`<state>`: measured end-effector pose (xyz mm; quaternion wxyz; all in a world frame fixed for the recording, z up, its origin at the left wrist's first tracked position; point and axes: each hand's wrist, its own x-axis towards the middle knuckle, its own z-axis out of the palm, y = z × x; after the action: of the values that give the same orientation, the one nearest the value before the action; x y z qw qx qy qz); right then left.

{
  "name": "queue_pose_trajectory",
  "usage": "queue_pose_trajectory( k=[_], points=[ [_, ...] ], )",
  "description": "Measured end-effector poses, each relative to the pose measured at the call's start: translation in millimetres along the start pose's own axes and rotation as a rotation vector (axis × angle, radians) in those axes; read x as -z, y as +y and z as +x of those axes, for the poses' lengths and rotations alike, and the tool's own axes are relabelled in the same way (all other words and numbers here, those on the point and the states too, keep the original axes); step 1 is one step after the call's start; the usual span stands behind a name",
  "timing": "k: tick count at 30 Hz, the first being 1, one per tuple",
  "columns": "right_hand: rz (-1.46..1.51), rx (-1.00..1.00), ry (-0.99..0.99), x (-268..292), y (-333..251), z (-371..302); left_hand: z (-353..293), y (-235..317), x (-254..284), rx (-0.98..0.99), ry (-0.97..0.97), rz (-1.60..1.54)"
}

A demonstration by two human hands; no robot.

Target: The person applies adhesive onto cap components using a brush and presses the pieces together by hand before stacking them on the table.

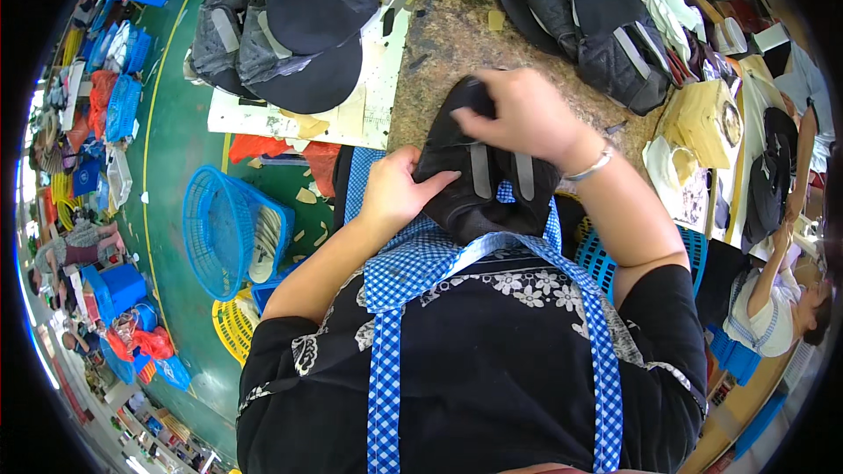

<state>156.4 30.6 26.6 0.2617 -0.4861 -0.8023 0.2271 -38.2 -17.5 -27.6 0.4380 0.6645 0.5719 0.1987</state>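
Black shoe upper [452, 171] between both hands, at front edge of mottled brown table [443, 26], just above blue checked apron [404, 272]. Left hand [392, 186] clamped on its left edge, thumb lying on top, other fingers partly hidden. Right hand [527, 114] over upper right part, fingers curled, thumb pointing left across the dark surface; can't tell if it pinches the material or only rests there. Hands apart from each other, upper spanning the gap. Two grey strips on the upper sit below the right hand, right of left thumb. Stack of black uppers [312, 13] beyond, left; another pile [606, 17] beyond, right. Blue basket [215, 237] left of left forearm, lower down.
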Motion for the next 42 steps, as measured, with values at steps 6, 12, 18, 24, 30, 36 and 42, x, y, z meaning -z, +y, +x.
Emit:
queue_pose_trajectory(
  k=[6,12,18,24,30,36,42],
  points=[
    [-0.205,-0.342,0.012,55.9,38.5,-80.9,-2.8,-11.4,-8.7,0.007,-0.036,-0.342],
    [0.696,-0.573,0.491,22.4,16.9,-83.4,-3.7,1.9,-6.0,0.007,-0.091,-0.413],
    [0.847,-0.640,0.061,41.5,5.2,-101.6,-7.7,5.8,-9.3,0.197,-0.144,-0.995],
    [1.028,-0.335,0.315,17.1,-9.6,-70.0,-4.7,28.9,-4.6,0.116,-0.248,-1.244],
    [1.060,-0.179,0.442,35.1,-29.5,-113.5,0.9,33.6,2.6,-0.104,0.003,-1.208],
    [0.485,-0.502,1.283,115.8,48.6,-173.9,0.6,61.4,33.9,-0.574,0.088,-0.802],
    [-0.263,-0.663,0.943,103.6,90.1,-208.0,25.1,55.5,10.5,-0.193,-0.250,-0.493]
  ],
)
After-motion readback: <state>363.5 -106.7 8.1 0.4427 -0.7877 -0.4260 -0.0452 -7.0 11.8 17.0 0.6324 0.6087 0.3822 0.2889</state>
